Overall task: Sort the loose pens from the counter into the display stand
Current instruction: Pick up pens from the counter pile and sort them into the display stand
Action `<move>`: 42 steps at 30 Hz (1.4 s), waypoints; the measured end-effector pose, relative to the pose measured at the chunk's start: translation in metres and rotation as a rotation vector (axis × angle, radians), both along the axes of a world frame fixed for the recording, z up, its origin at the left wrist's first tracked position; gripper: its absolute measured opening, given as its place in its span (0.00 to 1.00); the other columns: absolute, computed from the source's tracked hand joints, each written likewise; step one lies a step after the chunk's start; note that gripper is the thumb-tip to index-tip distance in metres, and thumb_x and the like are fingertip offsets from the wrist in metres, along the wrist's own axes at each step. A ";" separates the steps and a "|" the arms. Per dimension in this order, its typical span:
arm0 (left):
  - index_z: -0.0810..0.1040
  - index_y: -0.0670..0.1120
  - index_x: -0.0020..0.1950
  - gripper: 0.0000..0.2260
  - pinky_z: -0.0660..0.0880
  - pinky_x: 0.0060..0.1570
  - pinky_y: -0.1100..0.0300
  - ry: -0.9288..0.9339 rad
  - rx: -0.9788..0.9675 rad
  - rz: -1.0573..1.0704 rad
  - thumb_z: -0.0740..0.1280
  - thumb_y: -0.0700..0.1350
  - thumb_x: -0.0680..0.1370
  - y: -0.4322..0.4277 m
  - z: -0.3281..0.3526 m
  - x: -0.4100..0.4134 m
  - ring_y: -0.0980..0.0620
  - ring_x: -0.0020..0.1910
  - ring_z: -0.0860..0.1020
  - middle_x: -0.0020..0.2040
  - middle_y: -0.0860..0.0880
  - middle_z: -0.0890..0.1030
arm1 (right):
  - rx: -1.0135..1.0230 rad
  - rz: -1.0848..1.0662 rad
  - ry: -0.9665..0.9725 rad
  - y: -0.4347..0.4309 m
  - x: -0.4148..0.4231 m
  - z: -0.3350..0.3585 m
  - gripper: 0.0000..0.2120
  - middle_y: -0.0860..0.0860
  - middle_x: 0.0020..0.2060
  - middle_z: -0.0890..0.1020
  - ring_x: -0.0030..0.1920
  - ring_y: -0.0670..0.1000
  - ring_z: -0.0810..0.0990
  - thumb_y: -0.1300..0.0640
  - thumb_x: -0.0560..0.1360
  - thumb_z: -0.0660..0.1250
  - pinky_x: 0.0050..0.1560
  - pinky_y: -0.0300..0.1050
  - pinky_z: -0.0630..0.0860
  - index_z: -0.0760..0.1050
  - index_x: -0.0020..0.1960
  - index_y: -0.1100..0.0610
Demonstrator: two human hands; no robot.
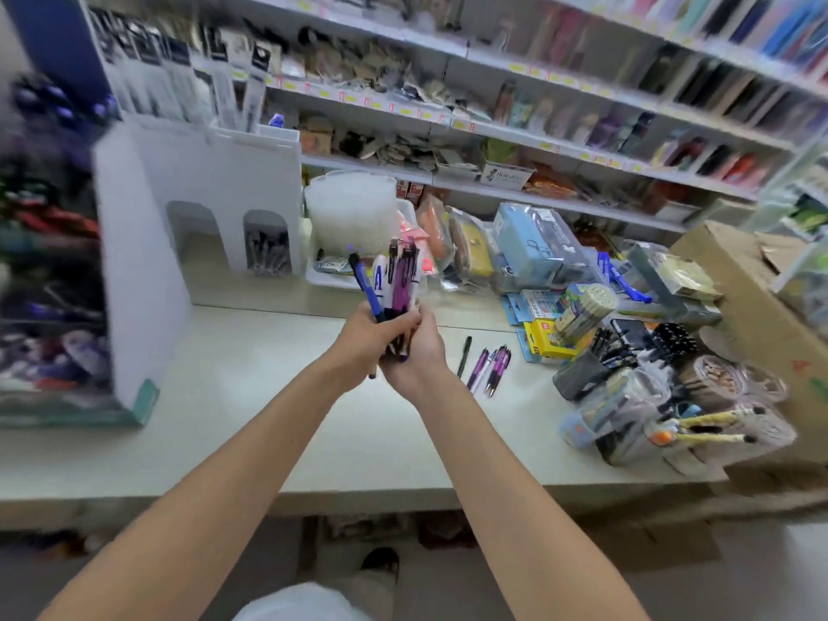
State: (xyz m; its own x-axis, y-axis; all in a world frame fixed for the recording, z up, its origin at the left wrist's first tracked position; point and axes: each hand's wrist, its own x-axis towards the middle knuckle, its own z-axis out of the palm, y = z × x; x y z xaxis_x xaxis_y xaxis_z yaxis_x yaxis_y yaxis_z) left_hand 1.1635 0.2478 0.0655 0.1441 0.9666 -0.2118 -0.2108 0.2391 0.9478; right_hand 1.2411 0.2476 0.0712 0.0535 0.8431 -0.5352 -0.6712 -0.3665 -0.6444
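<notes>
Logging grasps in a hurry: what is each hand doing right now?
Left hand: closed, gripping the bundle of pens from the left.
Right hand: closed, gripping the same bundle from the right.

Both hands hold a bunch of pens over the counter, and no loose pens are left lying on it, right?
No. The left hand and right hand do hold the bunch of pens over the counter, but the head view shows a few loose pens lying on it, right of the hands.
</notes>
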 end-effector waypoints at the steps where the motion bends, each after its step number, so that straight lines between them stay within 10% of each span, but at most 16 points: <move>1: 0.82 0.43 0.51 0.06 0.75 0.44 0.55 -0.027 0.014 -0.029 0.73 0.41 0.74 -0.006 0.003 -0.020 0.47 0.40 0.81 0.40 0.46 0.85 | 0.044 0.043 -0.080 -0.008 -0.011 -0.001 0.22 0.55 0.46 0.85 0.46 0.53 0.83 0.45 0.83 0.53 0.46 0.46 0.77 0.79 0.55 0.58; 6: 0.78 0.42 0.51 0.05 0.81 0.39 0.52 -0.152 -0.075 -0.186 0.68 0.44 0.79 -0.048 0.032 -0.123 0.52 0.34 0.79 0.40 0.47 0.80 | 0.366 0.189 -0.513 -0.034 -0.059 0.028 0.08 0.51 0.46 0.80 0.49 0.51 0.77 0.49 0.78 0.64 0.54 0.49 0.70 0.75 0.53 0.53; 11: 0.76 0.43 0.51 0.05 0.69 0.26 0.66 -0.103 -0.119 -0.172 0.66 0.44 0.80 -0.077 0.049 -0.210 0.56 0.28 0.73 0.40 0.47 0.79 | 0.566 0.336 -0.643 -0.040 -0.127 0.068 0.25 0.52 0.52 0.79 0.49 0.50 0.80 0.60 0.77 0.69 0.52 0.42 0.77 0.66 0.72 0.55; 17: 0.72 0.43 0.55 0.06 0.71 0.25 0.65 -0.108 -0.055 -0.187 0.63 0.44 0.82 -0.099 0.063 -0.311 0.55 0.29 0.72 0.37 0.48 0.77 | 0.673 0.454 -0.745 -0.034 -0.222 0.080 0.10 0.59 0.48 0.81 0.46 0.53 0.79 0.60 0.74 0.73 0.54 0.53 0.77 0.80 0.54 0.57; 25: 0.76 0.41 0.53 0.06 0.73 0.28 0.65 0.033 0.039 -0.122 0.66 0.43 0.80 -0.083 0.062 -0.473 0.56 0.29 0.73 0.38 0.49 0.80 | 0.675 0.510 -0.888 -0.016 -0.381 0.080 0.13 0.56 0.50 0.85 0.52 0.58 0.82 0.52 0.72 0.74 0.56 0.51 0.78 0.80 0.56 0.53; 35: 0.79 0.39 0.55 0.07 0.73 0.31 0.63 0.157 0.034 -0.253 0.67 0.41 0.80 -0.039 0.065 -0.593 0.56 0.31 0.72 0.37 0.51 0.84 | 0.621 -0.024 -0.862 -0.012 -0.499 0.060 0.06 0.53 0.48 0.83 0.50 0.51 0.82 0.59 0.78 0.69 0.52 0.41 0.79 0.79 0.55 0.54; 42: 0.74 0.35 0.60 0.10 0.73 0.30 0.65 0.214 -0.095 -0.399 0.64 0.40 0.82 -0.028 0.052 -0.620 0.58 0.29 0.73 0.31 0.53 0.81 | 0.547 -0.366 -0.847 0.000 -0.484 0.060 0.05 0.53 0.48 0.81 0.49 0.54 0.81 0.59 0.78 0.68 0.55 0.53 0.80 0.76 0.52 0.51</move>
